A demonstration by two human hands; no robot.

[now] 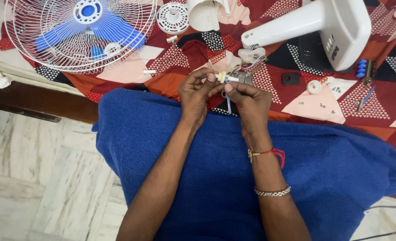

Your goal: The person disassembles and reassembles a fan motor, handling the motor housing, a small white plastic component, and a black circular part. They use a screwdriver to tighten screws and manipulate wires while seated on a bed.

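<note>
Hands pinching small white plastic part [225, 78] above patterned bedspread's [296, 102] near edge.
Left hand [195, 91] and right hand [249, 98] are meeting fingertip to fingertip, wrists bent inward, both gripping the smooth cylindrical piece; thin blue strip [228, 103] is dangling below. Wire fan guard [79, 33] with blue blades is lying at the far left corner.

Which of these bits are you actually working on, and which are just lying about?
In hand: small white part, pinched by left hand and right hand; wire bundle just beyond.

Lying about: fan grille with blue blades, white fan body, round white cap, screwdriver.
</note>
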